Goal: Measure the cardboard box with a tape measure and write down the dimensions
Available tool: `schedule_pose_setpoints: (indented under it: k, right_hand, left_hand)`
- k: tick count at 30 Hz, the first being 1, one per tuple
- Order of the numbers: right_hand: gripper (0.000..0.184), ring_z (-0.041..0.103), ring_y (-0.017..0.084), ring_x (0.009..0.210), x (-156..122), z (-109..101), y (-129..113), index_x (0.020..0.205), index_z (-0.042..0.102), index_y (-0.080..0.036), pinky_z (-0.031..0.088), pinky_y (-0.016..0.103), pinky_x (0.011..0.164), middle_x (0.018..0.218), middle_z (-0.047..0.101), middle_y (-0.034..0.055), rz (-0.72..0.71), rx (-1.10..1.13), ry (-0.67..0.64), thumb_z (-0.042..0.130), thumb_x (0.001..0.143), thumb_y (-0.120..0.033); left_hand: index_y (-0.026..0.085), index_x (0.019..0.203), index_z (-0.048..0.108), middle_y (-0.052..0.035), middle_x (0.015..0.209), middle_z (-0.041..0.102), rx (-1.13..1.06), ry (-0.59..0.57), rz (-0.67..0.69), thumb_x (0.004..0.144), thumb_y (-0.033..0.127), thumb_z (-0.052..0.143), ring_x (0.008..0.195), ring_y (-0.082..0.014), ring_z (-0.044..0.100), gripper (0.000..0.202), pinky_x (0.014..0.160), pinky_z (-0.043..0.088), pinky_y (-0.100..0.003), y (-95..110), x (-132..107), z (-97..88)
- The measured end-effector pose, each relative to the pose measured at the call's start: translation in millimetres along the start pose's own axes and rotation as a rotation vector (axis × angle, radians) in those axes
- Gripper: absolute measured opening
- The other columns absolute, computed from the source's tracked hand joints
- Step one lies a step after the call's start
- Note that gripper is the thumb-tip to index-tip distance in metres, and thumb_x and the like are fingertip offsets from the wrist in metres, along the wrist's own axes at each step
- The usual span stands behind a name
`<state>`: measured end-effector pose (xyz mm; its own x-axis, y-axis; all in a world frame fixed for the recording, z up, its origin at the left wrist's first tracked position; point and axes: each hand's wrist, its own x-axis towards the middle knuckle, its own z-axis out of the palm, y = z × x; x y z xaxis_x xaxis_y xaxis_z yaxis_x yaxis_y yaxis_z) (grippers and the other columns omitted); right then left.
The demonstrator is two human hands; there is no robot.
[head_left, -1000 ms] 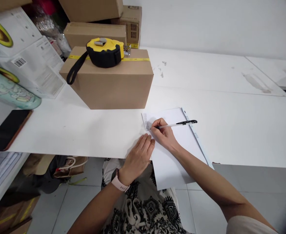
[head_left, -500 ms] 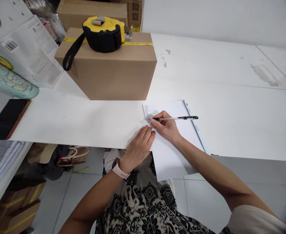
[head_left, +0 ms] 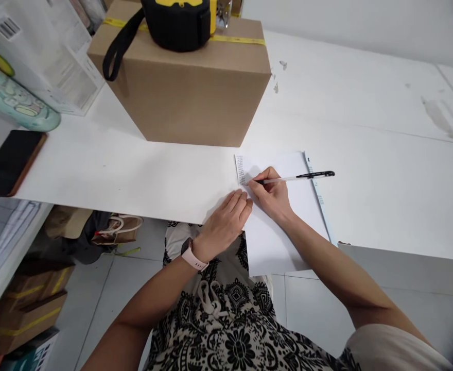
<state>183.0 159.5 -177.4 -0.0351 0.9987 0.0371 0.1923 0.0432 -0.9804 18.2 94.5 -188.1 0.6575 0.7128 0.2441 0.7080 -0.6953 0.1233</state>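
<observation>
My right hand (head_left: 275, 195) is closed around a pen (head_left: 299, 177) with a clear barrel and black ends. Its tip is at the left edge of a white sheet of paper (head_left: 284, 247), beside a narrow column of small handwriting (head_left: 240, 166). The paper hangs over the table's front edge, and a pale blue strip (head_left: 321, 203) runs along its right side. My left hand (head_left: 224, 222) lies flat with fingers stretched out, the fingertips at the paper's left edge. A pink-banded watch (head_left: 192, 257) is on that wrist.
A cardboard box (head_left: 191, 103) stands behind the paper, with a black and yellow tape measure (head_left: 178, 26) on top. To the left are a phone (head_left: 12, 162), a mint bottle (head_left: 21, 100) and a white carton (head_left: 52, 56). Taped boxes (head_left: 29, 319) sit below the table (head_left: 384, 201).
The view has tilted down and nearer, so the box and tape measure appear higher and larger. My right hand still holds the pen at the column, and the left hand stays flat.
</observation>
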Motion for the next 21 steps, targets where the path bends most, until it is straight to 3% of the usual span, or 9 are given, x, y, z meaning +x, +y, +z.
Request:
schedule_pose_setpoints:
  k: [8, 13, 16, 21]
  right_hand:
    - [0.035, 0.056, 0.015, 0.064, 0.2, 0.5, 2.3, 0.087, 0.06, -0.026, 0.047, 0.034, 0.06, 0.075, 0.061, -0.0015, -0.023, 0.075, 0.016, 0.082, 0.078, -0.052]
    - [0.044, 0.059, 0.017, 0.066, 0.7, 0.1, 2.8, 0.086, 0.056, -0.026, 0.05, 0.036, 0.063, 0.072, 0.062, -0.0014, -0.003, 0.099, -0.007, 0.08, 0.077, -0.061]
    - [0.043, 0.052, 0.014, 0.057, 0.4, -1.5, 2.5, 0.081, 0.05, -0.026, 0.044, 0.032, 0.056, 0.065, 0.054, -0.0037, 0.002, 0.044, -0.004, 0.074, 0.083, -0.062]
    - [0.033, 0.041, 0.011, 0.057, -0.4, -5.1, 2.4, 0.076, 0.05, -0.025, 0.035, 0.028, 0.053, 0.067, 0.045, -0.0048, -0.081, -0.074, 0.052, 0.071, 0.088, -0.048]
  left_hand:
    - [-0.005, 0.143, 0.046, -0.0282, 0.146, 0.056, 0.0, 0.004, 0.006, 0.095, 0.013, 0.059, 0.146, -0.036, 0.047, 0.053, 0.125, 0.039, -0.051, -0.2, 1.2, -1.6]
    - [-0.004, 0.144, 0.046, -0.0286, 0.147, 0.056, -0.034, -0.003, 0.001, 0.096, 0.011, 0.057, 0.147, -0.0357, 0.046, 0.052, 0.125, 0.04, -0.053, -0.5, 1.1, -2.1]
    - [-0.003, 0.144, 0.046, -0.0283, 0.147, 0.055, -0.051, -0.001, -0.002, 0.096, 0.01, 0.056, 0.148, -0.0355, 0.045, 0.051, 0.125, 0.04, -0.053, -0.9, 0.6, -2.1]
    - [-0.008, 0.142, 0.046, -0.031, 0.145, 0.056, -0.051, 0.055, 0.018, 0.094, 0.008, 0.058, 0.146, -0.0379, 0.047, 0.052, 0.125, 0.04, -0.052, -1.4, 0.1, -1.3]
